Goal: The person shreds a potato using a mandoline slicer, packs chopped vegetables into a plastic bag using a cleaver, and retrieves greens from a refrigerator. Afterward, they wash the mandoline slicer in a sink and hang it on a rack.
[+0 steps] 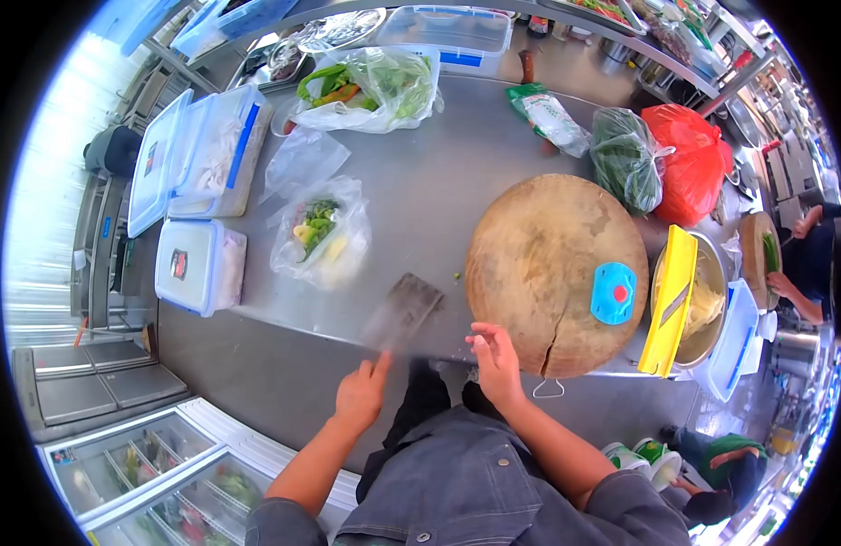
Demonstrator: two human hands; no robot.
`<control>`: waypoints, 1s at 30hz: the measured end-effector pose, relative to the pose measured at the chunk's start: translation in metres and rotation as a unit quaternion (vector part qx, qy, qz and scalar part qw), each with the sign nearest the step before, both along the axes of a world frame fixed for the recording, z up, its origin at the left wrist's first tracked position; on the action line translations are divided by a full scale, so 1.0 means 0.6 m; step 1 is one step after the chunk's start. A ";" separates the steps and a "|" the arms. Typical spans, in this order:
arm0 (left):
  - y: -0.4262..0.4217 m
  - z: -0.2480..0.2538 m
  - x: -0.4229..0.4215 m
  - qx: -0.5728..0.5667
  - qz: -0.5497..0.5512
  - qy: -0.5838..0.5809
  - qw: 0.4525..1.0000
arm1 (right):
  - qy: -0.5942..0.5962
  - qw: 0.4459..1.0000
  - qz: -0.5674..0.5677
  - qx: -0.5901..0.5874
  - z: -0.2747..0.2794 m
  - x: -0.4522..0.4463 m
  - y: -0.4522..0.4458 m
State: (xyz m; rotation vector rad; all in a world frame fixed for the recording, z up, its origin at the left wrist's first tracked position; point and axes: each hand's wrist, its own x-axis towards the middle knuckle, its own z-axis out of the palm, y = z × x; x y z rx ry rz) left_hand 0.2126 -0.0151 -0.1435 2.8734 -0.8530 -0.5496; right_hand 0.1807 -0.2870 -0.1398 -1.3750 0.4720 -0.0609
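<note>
My left hand (360, 393) is closed round the handle of a cleaver (408, 305), whose wide blade is partly blurred over the table's front edge. Raised by the near left rim of a round wooden chopping board (552, 246), my right hand (498, 366) has its fingers apart and holds nothing. A crack runs through the board's near part. On its right side lies a blue plastic piece with a red centre (613, 293). Beyond the cleaver sits a clear bag of cut vegetables (321, 232).
A yellow slicer (668, 300) rests across a metal bowl (719, 264) at right. Behind the board are a bag of greens (626, 159) and a red bag (684, 159). Lidded plastic boxes (197, 264) stand at left. Two other people (725, 478) (807, 255) are at right.
</note>
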 end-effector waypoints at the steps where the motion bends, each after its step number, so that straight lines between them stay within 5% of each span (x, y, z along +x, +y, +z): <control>1: 0.008 0.002 -0.005 0.001 0.003 -0.002 1.000 | -0.002 1.000 0.003 0.001 -0.007 -0.007 0.001; 3: 0.024 0.000 -0.016 -0.216 0.097 -0.045 0.971 | 0.017 0.998 0.031 -0.048 -0.023 -0.021 0.006; 4: 0.032 0.003 -0.021 -0.217 0.098 -0.044 0.970 | 0.018 0.998 0.033 -0.050 -0.024 -0.023 0.011; 5: 0.043 0.007 -0.025 -0.333 0.269 0.122 0.895 | 0.019 0.994 0.047 -0.092 -0.026 -0.022 0.017; 6: 0.055 0.008 -0.032 -0.423 0.419 0.281 0.753 | 0.021 0.989 0.061 -0.133 -0.028 -0.021 0.026; 7: 0.069 -0.004 -0.042 -0.422 0.420 0.285 0.751 | 0.025 0.989 0.061 -0.133 -0.033 -0.016 0.037; 9: 0.100 -0.054 -0.064 -0.560 0.514 0.364 0.538 | -0.032 0.961 0.083 -0.262 -0.054 0.012 0.056; 10: 0.115 -0.081 -0.078 -0.559 0.515 0.368 0.536 | -0.027 0.961 0.082 -0.264 -0.067 0.028 0.067; 13: 0.137 -0.153 -0.120 -0.643 0.541 0.389 0.378 | -0.049 0.912 0.105 -0.395 -0.125 0.087 0.093; 16: 0.118 -0.193 -0.128 -0.673 0.537 0.395 0.321 | -0.044 0.885 0.089 -0.455 -0.185 0.143 0.103; 18: 0.090 -0.212 -0.103 -0.646 0.555 0.398 0.342 | -0.018 0.838 0.039 -0.544 -0.214 0.177 0.108; 20: 0.071 -0.212 -0.085 -0.596 0.560 0.408 0.406 | -0.011 0.837 0.040 -0.546 -0.237 0.188 0.108; 30: -0.037 -0.197 -0.051 -0.528 0.535 0.435 0.496 | -0.038 0.861 0.042 -0.506 -0.237 0.172 0.120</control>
